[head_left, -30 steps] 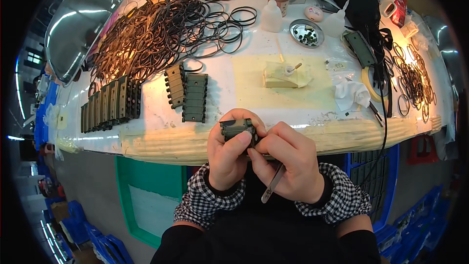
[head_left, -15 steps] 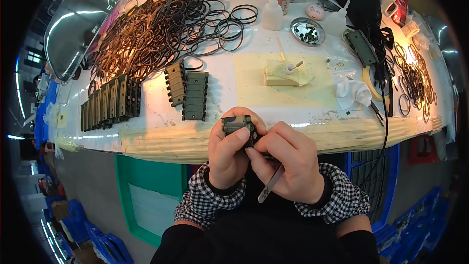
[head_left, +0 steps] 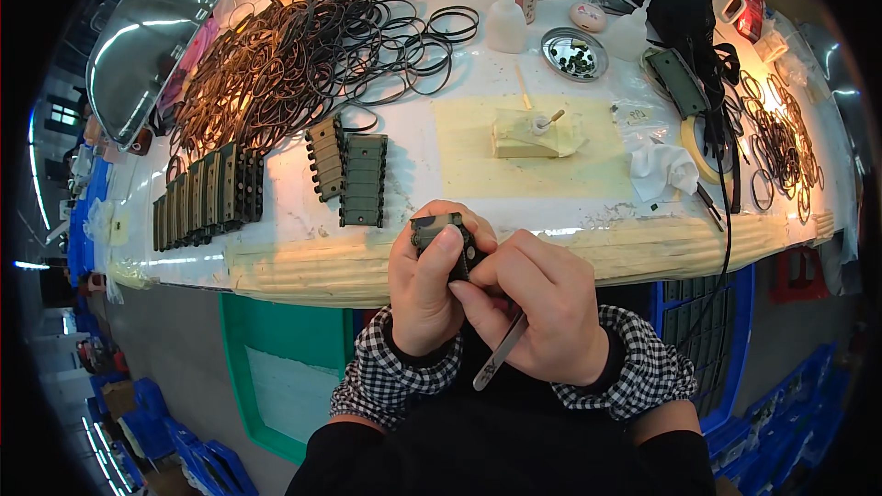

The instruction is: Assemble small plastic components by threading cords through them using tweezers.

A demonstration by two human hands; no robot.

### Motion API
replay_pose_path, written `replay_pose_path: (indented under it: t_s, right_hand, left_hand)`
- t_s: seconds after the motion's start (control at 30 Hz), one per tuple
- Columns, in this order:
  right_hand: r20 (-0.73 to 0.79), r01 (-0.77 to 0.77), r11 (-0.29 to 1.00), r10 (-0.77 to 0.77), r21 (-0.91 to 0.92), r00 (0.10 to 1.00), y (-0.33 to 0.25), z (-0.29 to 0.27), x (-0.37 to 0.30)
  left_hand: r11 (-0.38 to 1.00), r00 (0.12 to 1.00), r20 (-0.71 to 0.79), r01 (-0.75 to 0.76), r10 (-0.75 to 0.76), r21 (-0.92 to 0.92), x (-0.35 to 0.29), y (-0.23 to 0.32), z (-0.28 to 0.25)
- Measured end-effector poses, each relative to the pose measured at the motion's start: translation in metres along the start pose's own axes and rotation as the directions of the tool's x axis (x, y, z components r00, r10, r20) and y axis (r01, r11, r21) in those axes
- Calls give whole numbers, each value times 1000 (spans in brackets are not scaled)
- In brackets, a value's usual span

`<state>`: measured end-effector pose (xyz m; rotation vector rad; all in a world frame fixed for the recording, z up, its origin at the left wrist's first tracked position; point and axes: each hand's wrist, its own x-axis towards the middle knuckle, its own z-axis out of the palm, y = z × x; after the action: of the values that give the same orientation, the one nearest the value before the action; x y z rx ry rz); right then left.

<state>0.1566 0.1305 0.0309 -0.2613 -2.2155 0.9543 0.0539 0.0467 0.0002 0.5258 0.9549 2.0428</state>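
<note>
Near the table's front edge, my left hand (head_left: 424, 289) grips a dark green, ridged block-like part (head_left: 435, 225), its thumb pressed along the side. My right hand (head_left: 544, 303) is closed around metal tweezers (head_left: 501, 349), whose rounded end points down toward me. Its fingertips meet the near side of the part, and the tweezers' tips are hidden there. Farther off to the left lie two similar toothed green parts, one dark (head_left: 364, 179) and one brownish (head_left: 325, 159). A row of such parts (head_left: 209, 193) stands at the far left.
A heap of dark rubber bands (head_left: 276, 64) spreads over the back left. Beyond my hands sit a tape-covered block (head_left: 533, 140), a squeeze bottle (head_left: 505, 23) and a metal dish (head_left: 573, 39) with small green bits. A black cable (head_left: 729, 248) hangs over the right edge.
The part in my left hand has tilted and shifted slightly left. My right fingers have moved left along it, and the tweezers' rounded end has swung lower and left.
</note>
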Motion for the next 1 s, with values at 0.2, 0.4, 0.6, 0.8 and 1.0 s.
replay_pose_path:
  t_s: [0.2,0.4,0.6,0.8,1.0]
  right_hand:
    - [-19,16,998,-15,64,1000,-3,0,2]
    - [-42,40,999,-39,29,998,-4,2,2]
    - [-46,87,995,-89,-53,995,-5,3,1]
    - [20,96,995,-96,8,995,-5,1,-2]
    - [-78,28,996,-22,88,997,-4,-7,-4]
  left_hand:
    - [996,997,74,-15,22,-92,0,-1,-4]
    - [992,998,58,44,-37,-115,0,-1,-5]
    - [982,995,85,60,-45,-181,2,-3,-6]
    - [937,984,162,124,-73,-326,5,-8,-11]
    - [900,990,130,111,-61,-421,7,-6,-4]
